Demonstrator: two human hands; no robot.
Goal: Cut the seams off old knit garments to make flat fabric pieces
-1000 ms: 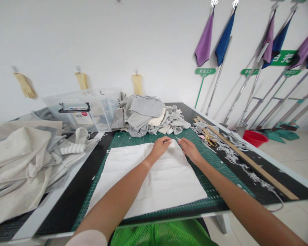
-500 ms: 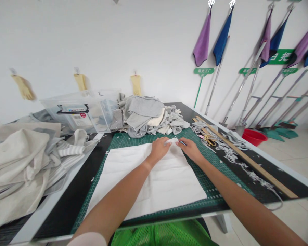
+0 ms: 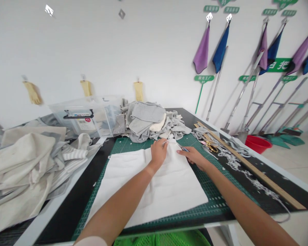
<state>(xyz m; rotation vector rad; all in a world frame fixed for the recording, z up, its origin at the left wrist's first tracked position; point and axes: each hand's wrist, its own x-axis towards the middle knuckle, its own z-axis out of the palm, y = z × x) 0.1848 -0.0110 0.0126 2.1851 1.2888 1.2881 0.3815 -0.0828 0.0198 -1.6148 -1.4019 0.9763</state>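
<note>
A white cloth (image 3: 174, 184) lies spread over the green cutting mat (image 3: 125, 145) in front of me. My left hand (image 3: 159, 151) pinches the cloth near its far right corner and lifts that edge slightly, making folds. Close by on the right, my right hand (image 3: 194, 158) is closed around small thread snips (image 3: 184, 148) with a bluish handle. Their metal tip points toward the raised corner; whether it touches the cloth I cannot tell.
Grey cloth pieces (image 3: 146, 119) are heaped behind the mat, beside a clear plastic box (image 3: 83, 119). More fabric (image 3: 23, 164) is piled at left. To the right lie gold-handled scissors (image 3: 212, 147), fabric scraps (image 3: 231, 160) and a long wooden ruler (image 3: 254, 169). A red bucket (image 3: 258, 143) stands beyond the table.
My right hand has drawn slightly away from the left, and more of the snips shows. My left hand still grips the cloth corner. The view has tilted upward a little.
</note>
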